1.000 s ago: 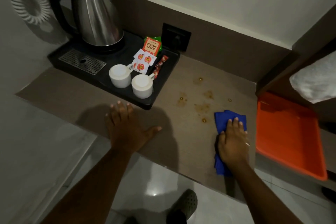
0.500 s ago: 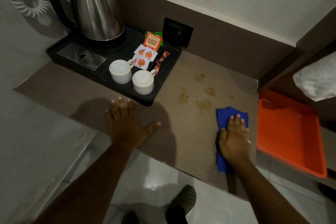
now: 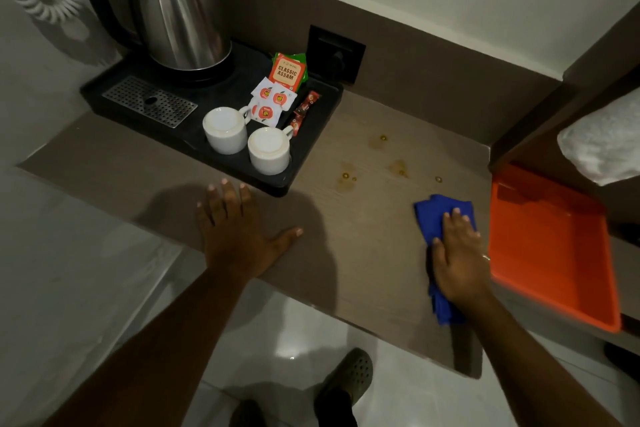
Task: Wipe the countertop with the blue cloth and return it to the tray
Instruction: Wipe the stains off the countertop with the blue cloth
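A blue cloth (image 3: pixel 433 215) lies flat on the brown countertop (image 3: pixel 363 253), near its right end. My right hand (image 3: pixel 457 260) presses down on the cloth with fingers flat, covering its middle; cloth shows beyond the fingertips and below the wrist. Brown drops and stains (image 3: pixel 346 178) dot the counter just beyond the cloth. My left hand (image 3: pixel 239 236) rests palm down on the counter, fingers spread, holding nothing. An empty orange tray (image 3: pixel 554 253) sits immediately right of the cloth.
A black tray (image 3: pixel 311 135) at the back left carries a steel kettle (image 3: pixel 176 14), two white cups (image 3: pixel 225 130), and tea sachets (image 3: pixel 287 71). A wall socket (image 3: pixel 336 54) is behind it. A white towel (image 3: pixel 606 139) lies on a shelf at right. The counter's front edge is near my wrists.
My right hand has pushed the blue cloth slightly forward toward the stains. My left hand stays planted on the counter. The camera has tilted a little.
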`<state>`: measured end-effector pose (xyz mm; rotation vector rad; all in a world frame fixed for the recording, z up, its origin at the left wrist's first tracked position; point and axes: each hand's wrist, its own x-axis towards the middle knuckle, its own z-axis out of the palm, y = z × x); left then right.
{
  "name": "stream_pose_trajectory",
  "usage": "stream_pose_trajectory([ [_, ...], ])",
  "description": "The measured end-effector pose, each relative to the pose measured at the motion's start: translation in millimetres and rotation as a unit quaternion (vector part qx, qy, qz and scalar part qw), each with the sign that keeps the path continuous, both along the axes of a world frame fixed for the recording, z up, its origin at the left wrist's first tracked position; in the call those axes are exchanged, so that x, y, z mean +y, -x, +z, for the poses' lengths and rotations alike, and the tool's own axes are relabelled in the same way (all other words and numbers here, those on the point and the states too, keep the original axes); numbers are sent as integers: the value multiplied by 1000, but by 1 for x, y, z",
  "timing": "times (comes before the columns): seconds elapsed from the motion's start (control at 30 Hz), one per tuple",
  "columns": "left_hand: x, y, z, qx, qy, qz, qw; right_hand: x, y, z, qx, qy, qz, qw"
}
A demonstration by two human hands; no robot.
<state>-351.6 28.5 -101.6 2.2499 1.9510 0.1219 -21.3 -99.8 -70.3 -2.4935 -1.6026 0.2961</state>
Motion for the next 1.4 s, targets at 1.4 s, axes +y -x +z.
stream_pose_trajectory([
  [1.4,-2,-6,6,22,-2,8,1000,117,-19,-3,-21,14,-87,996],
])
